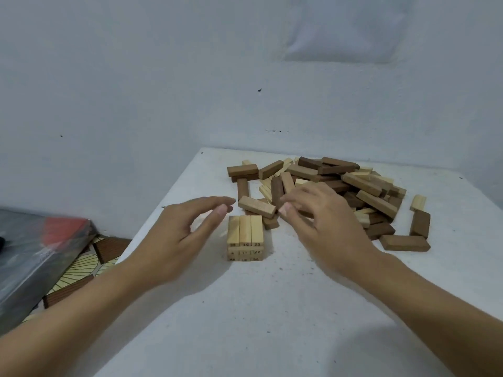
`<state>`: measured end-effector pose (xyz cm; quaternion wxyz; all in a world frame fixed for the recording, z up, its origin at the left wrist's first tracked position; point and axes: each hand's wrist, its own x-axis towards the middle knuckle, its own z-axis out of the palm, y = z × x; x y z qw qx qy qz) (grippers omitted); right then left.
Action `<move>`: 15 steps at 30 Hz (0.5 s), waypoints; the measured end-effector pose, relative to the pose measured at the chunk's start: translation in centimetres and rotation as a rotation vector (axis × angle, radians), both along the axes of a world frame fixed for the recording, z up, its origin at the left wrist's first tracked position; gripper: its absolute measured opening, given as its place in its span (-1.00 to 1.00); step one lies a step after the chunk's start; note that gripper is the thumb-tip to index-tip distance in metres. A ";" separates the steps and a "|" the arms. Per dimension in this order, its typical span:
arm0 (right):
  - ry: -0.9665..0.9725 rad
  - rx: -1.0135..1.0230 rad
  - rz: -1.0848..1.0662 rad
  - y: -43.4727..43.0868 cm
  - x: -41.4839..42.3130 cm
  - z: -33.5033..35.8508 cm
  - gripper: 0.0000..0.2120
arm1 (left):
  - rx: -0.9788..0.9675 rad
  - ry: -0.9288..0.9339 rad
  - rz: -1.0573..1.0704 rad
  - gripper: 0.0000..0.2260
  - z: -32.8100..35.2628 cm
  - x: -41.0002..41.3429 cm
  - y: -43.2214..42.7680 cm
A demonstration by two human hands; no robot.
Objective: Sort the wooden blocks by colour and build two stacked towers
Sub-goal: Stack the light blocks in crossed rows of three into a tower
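Between our hands stands the light tower (245,238), three layers of pale blocks laid three across, with small dark numbers printed on the block ends facing us; we make out what looks like "19" and "11", and the rest is too blurred to read. Our left hand (177,240) hovers just left of the tower, fingers and thumb curved wide apart and holding nothing. Our right hand (321,221) lies over the near edge of the pile (340,183), a jumble of dark, tan and pale blocks. Its fingertips are beside an upright dark block (276,193), but motion blur keeps us from telling whether they grip it. A tan block (257,207) lies just beyond the tower, between our fingertips. Right of the right hand, two dark blocks (404,242) and one pale block (417,202) lie apart from the pile. The white table (245,308) is bare below our wrists, and its left edge runs diagonally under the left forearm. Past that edge we see a patterned mat (81,265) and a grey wrapped package (32,254).
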<state>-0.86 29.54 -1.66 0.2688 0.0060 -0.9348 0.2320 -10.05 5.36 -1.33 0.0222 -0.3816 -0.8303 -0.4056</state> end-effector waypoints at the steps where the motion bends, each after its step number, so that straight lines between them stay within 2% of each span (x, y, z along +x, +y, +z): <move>1: -0.001 0.083 0.011 0.7 -0.8 0.3 -0.75 | -0.008 0.014 -0.016 -0.70 0.5 -0.6 0.6; 4: -0.121 0.292 0.053 2.6 -3.4 1.5 -0.73 | -0.077 0.017 -0.106 -0.72 1.9 -2.9 3.0; 9: -0.389 0.544 0.099 3.8 -6.3 1.8 -0.58 | -0.375 0.125 -0.265 -0.62 1.9 -6.2 6.8; 13: -0.474 0.553 0.104 4.0 -5.5 2.0 -0.48 | -0.494 0.113 -0.299 -0.50 1.2 -7.1 7.7; 15: -0.460 0.545 0.119 4.4 -4.9 1.8 -0.55 | -0.522 0.086 -0.291 -0.49 1.1 -7.2 7.7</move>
